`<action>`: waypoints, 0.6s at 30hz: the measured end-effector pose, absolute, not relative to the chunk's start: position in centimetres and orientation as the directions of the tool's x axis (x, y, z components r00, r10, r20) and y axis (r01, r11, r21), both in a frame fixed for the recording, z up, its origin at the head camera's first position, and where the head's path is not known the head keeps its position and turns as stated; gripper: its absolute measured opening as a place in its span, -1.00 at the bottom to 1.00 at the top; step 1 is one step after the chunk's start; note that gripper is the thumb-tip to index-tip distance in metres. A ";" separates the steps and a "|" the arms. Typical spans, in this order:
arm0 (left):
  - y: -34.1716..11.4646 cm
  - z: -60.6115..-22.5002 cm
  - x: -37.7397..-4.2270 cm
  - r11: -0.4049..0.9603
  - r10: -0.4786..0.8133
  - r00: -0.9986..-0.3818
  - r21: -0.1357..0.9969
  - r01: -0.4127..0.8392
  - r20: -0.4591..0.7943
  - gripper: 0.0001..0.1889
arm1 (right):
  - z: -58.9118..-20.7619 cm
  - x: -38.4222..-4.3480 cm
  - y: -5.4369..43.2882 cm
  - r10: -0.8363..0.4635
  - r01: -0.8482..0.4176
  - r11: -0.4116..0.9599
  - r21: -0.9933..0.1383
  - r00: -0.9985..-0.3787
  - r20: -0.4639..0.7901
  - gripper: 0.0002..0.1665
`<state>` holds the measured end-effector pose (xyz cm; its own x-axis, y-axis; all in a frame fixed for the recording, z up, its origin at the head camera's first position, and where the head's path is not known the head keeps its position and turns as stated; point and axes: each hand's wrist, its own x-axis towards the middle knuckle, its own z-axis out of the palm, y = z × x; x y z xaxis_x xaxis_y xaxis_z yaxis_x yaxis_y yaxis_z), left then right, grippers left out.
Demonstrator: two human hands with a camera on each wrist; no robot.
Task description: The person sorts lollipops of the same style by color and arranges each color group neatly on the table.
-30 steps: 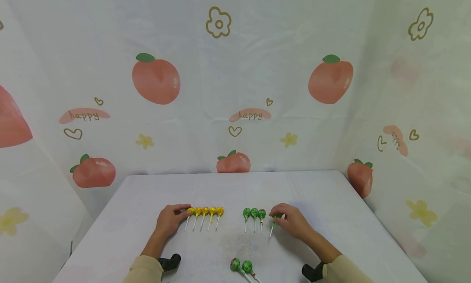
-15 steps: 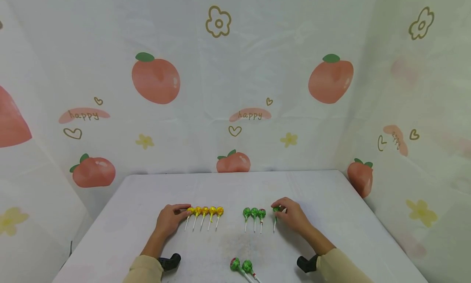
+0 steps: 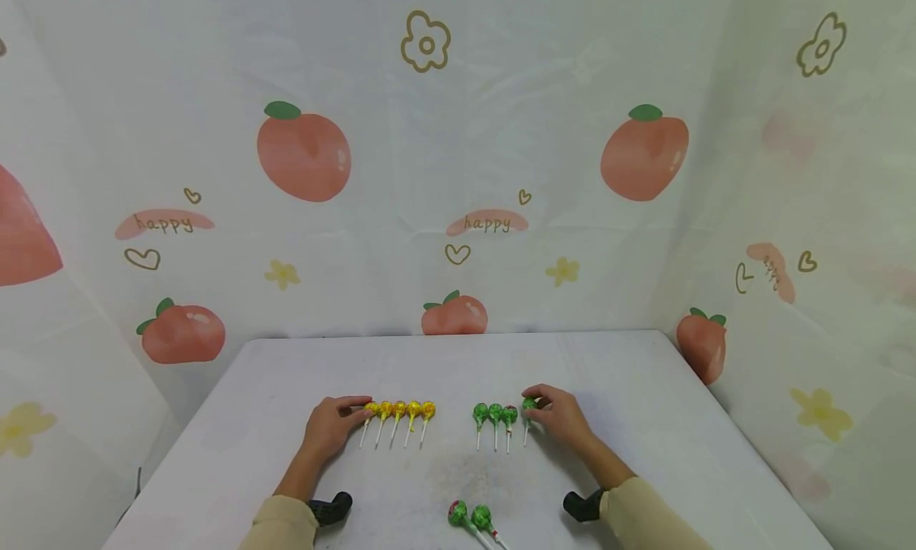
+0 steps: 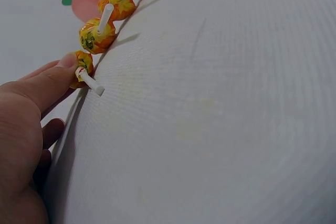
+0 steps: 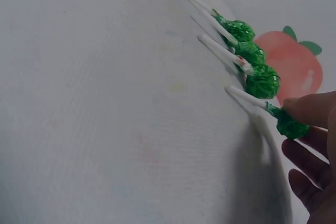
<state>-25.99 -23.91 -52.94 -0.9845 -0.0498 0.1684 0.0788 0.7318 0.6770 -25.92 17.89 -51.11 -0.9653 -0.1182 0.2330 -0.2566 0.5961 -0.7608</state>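
My left hand (image 3: 331, 429) holds the head of the leftmost yellow lollipop (image 4: 84, 62) between thumb and fingers. That lollipop ends a row of several yellow lollipops (image 3: 399, 409), sticks toward me. On the right, my right hand (image 3: 567, 420) pinches a green lollipop (image 5: 292, 124) by its wrapped head, its white stick pointing toward me. Just left of it, a small gap away, three green lollipops (image 3: 495, 412) lie side by side. Both rows are roughly level with each other across the table.
Two more green lollipops (image 3: 481, 519) lie at the table's near edge, with sticks slanting to the lower right. A white table (image 3: 458, 375) carries everything, and a fruit-printed curtain (image 3: 458, 137) stands behind it. Black wrist mounts (image 3: 583, 505) sit at both sleeves.
My right hand has carried its green lollipop left toward the three green ones, and the slanted stick has straightened. My left hand and the yellow row have stayed put.
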 end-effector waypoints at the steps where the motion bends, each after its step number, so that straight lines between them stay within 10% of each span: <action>1: -23.9 -52.9 -26.0 0.732 -0.050 -0.984 0.677 0.079 0.169 -0.72 | -51.2 -25.9 17.8 -0.120 -0.257 0.595 -0.762 -0.965 0.232 -0.72; 18: -23.8 -52.8 -25.9 0.739 -0.055 -0.985 0.670 0.071 0.165 -0.71 | -51.9 -25.7 17.7 -0.167 -0.271 0.572 -0.774 -0.963 0.213 -0.70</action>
